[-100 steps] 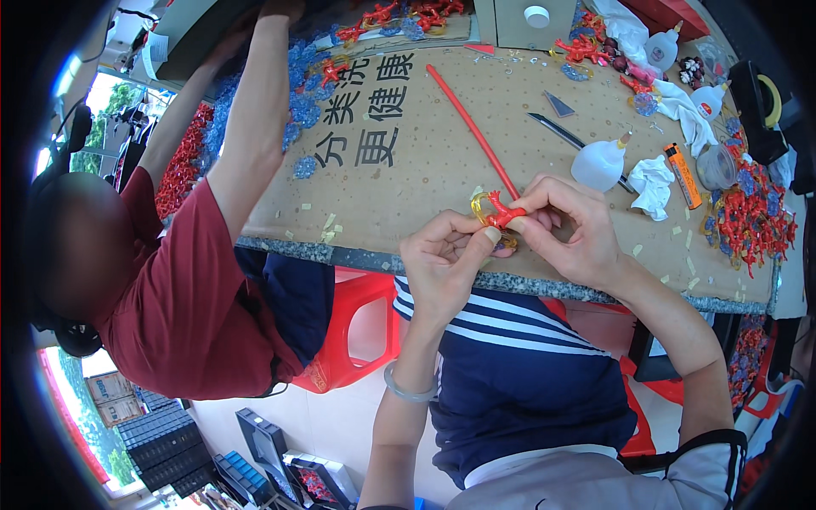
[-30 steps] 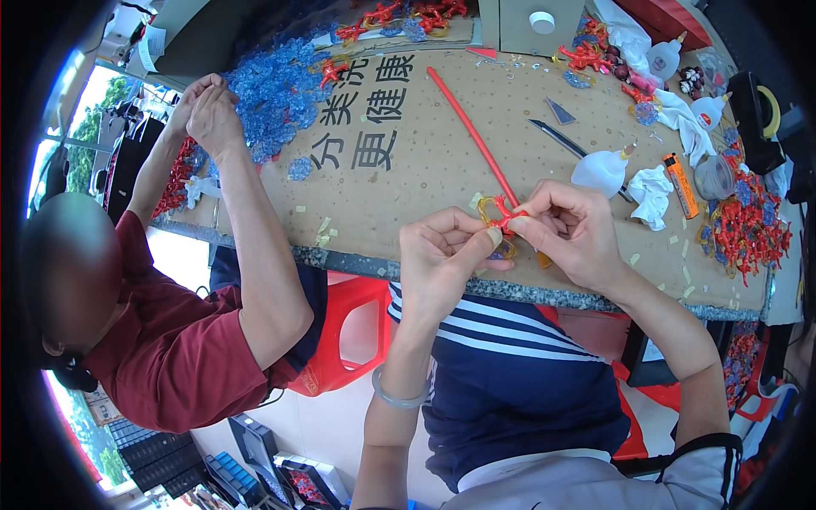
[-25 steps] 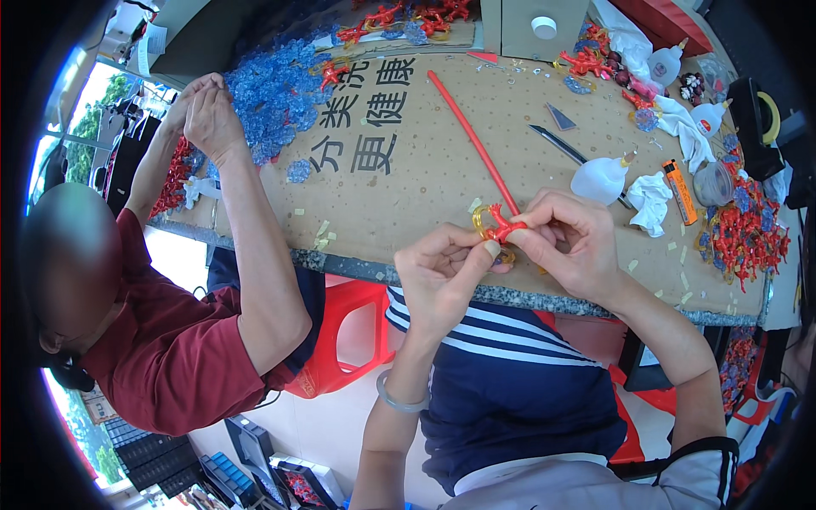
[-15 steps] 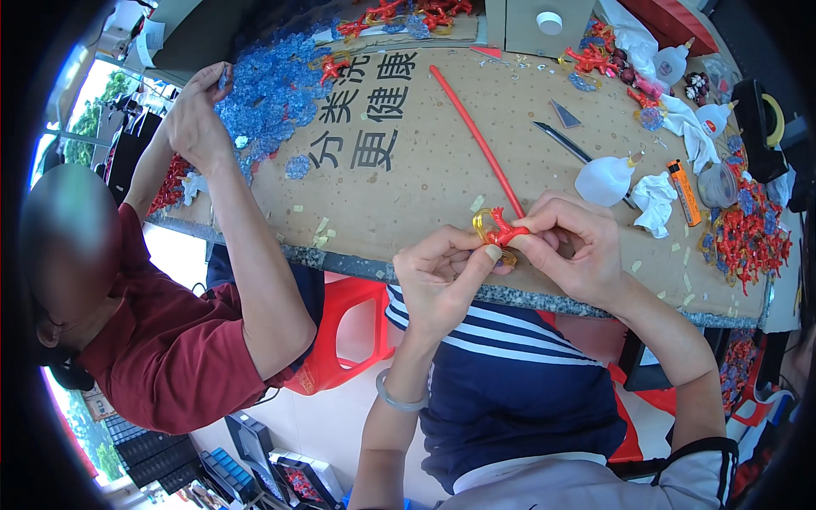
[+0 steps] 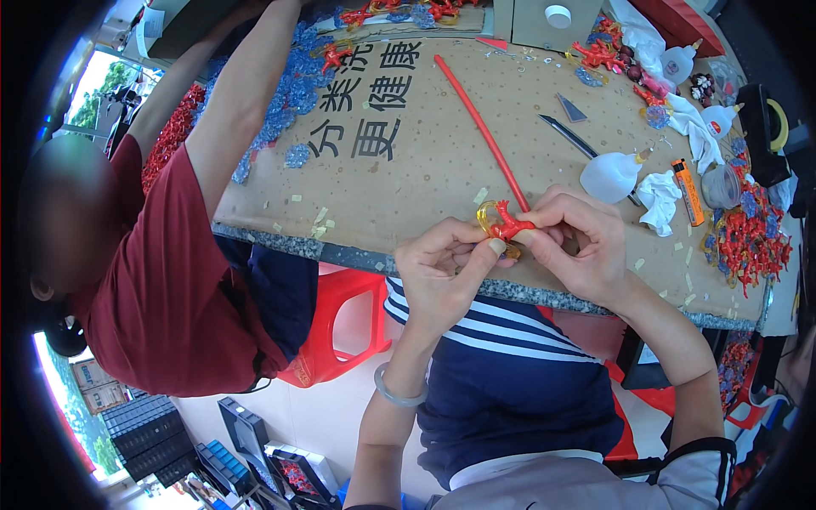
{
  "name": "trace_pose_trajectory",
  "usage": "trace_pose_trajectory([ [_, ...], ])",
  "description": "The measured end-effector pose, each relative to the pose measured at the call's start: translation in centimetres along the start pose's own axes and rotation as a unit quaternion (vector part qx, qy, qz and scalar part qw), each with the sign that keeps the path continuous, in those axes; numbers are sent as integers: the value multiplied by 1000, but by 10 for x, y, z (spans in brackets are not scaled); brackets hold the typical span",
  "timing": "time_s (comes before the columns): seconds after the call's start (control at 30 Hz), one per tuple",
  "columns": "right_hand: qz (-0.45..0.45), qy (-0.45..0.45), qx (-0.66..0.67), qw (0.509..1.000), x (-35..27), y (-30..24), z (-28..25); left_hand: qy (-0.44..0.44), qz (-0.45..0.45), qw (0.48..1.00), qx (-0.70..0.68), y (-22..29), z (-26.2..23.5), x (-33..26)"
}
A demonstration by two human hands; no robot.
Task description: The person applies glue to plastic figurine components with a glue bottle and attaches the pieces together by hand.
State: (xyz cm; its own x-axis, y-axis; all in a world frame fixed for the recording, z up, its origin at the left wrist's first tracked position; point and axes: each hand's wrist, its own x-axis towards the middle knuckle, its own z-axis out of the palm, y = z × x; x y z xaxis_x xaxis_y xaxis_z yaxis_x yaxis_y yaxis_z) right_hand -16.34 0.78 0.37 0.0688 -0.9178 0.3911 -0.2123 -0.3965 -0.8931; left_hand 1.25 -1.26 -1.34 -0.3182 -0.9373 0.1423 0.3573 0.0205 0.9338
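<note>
Between my two hands, over the table's near edge, is a small red plastic figure [image 5: 508, 224] with a clear yellow curved piece [image 5: 484, 216] on its left side. My left hand [image 5: 446, 268] pinches the figure's lower left between thumb and fingers. From the right, my right hand [image 5: 582, 242] pinches its other end. The parts under my fingertips are hidden. Just behind the figure lies a long red stick [image 5: 480, 127], its near end close to my right hand.
A white squeeze bottle [image 5: 610, 177], crumpled tissue [image 5: 659, 202], orange box cutter [image 5: 688, 192] and dark pen [image 5: 568, 136] lie to the right. Beyond them is a pile of red figures [image 5: 748, 246]. Blue clear pieces [image 5: 289, 98] heap at left, beside a co-worker in a maroon shirt [image 5: 183, 289].
The co-worker has leaned forward, both arms now stretching toward the far left of the table. My hands keep their grip on the red figure, with only a slight shift.
</note>
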Motion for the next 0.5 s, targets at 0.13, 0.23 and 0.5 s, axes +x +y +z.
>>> trace_pose_trajectory([
  [0.13, 0, 0, -3, 1000, 0, 1, 1, 2, 4, 1000, 1, 0, -2, 0],
  [0.23, -9, -3, -13, 1000, 1, -1, 2, 1, 12, 1000, 17, 2, -3, -2],
  [0.5, 11, 13, -5, 1000, -1, -2, 4, -5, -2, 1000, 2, -1, -4, -4],
])
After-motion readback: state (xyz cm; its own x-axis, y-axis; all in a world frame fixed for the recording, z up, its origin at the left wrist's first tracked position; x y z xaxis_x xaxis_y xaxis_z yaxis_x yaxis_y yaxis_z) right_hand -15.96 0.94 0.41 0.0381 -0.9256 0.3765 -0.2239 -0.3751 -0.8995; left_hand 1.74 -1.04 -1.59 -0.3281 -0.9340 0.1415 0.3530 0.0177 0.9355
